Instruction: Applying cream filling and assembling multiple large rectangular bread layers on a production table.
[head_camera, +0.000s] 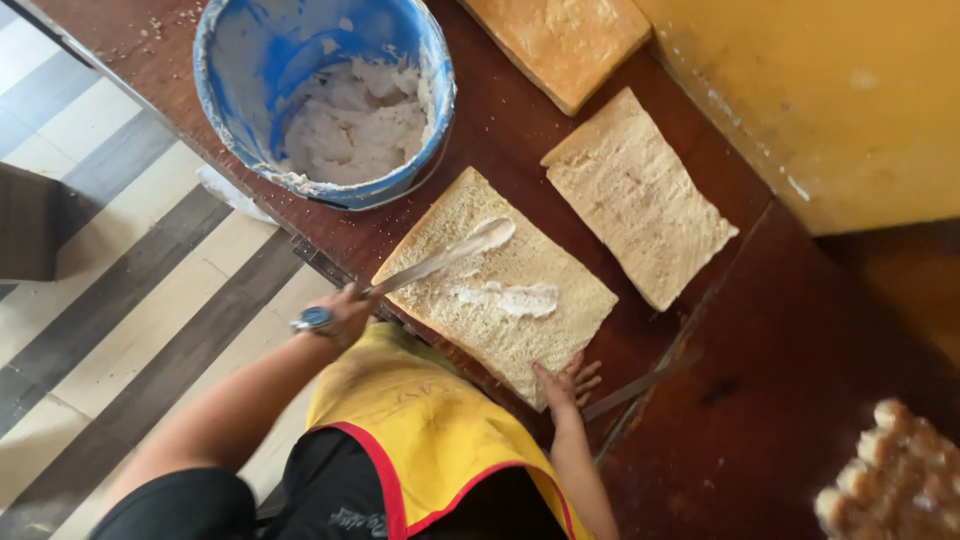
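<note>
Sponge sheet: the flat cake sheet (497, 285) lies on the dark red wooden table (760, 400) at the picture's centre, with streaks of white cream (505, 297) across its top.
Around it: a blue bucket (325, 95) of white cream stands at about 11 o'clock from the sheet, near but not touching. A second bare sheet (638, 195) lies at 2 o'clock, just beside it, and a browner slab (560, 40) sits at 12 o'clock. A heap of small pale buns (895, 480) shows at 4 o'clock — blurred.
In the way: nothing covers the sheet but the long spatula (445, 258), whose creamy blade lies across its upper left part.
Right hand: the right hand (347, 307), a watch on its wrist, is closed round the spatula's handle at the sheet's 8 o'clock edge.
Left hand: the left hand (565, 382) is flat, fingers spread, pressing the sheet's 5 o'clock corner — holding nothing.
</note>
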